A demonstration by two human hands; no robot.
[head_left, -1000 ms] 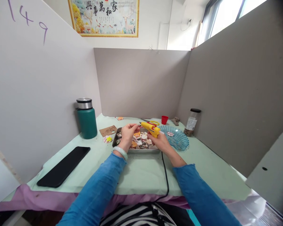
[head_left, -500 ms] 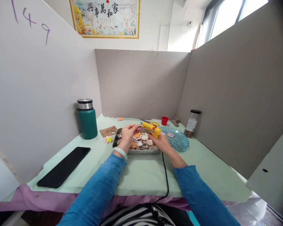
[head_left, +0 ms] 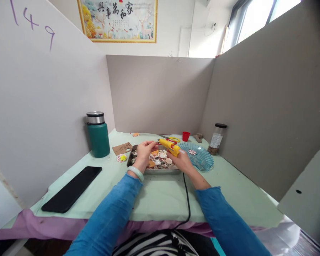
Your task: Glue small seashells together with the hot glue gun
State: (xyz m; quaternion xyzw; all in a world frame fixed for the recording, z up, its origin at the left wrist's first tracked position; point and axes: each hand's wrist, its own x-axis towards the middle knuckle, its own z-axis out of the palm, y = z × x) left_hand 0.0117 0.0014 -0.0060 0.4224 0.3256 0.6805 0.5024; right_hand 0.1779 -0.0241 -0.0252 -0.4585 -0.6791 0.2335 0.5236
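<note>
My right hand (head_left: 181, 160) grips a yellow hot glue gun (head_left: 170, 146), its nozzle pointing left and its black cord (head_left: 188, 199) running down over the table edge. Opposite the nozzle, my left hand (head_left: 145, 153) is closed in a pinch near the tip; whatever sits between its fingertips is too small to make out. Both hands are above a metal tray (head_left: 162, 172) filled with seashells (head_left: 158, 162), some orange, some white and brown. Part of the tray is hidden by my hands.
Left of the tray lie a brown card (head_left: 122, 148), a flower-like piece (head_left: 122, 158) and a black phone (head_left: 72, 188); a green bottle (head_left: 98, 138) stands behind. To the right are a blue glass plate (head_left: 202, 158), a jar (head_left: 217, 139) and a red cup (head_left: 186, 136). Scissors (head_left: 173, 139) lie behind the tray.
Both hands hold nearly the same pose. The glue gun has shifted very slightly left; the whole view has moved a little too.
</note>
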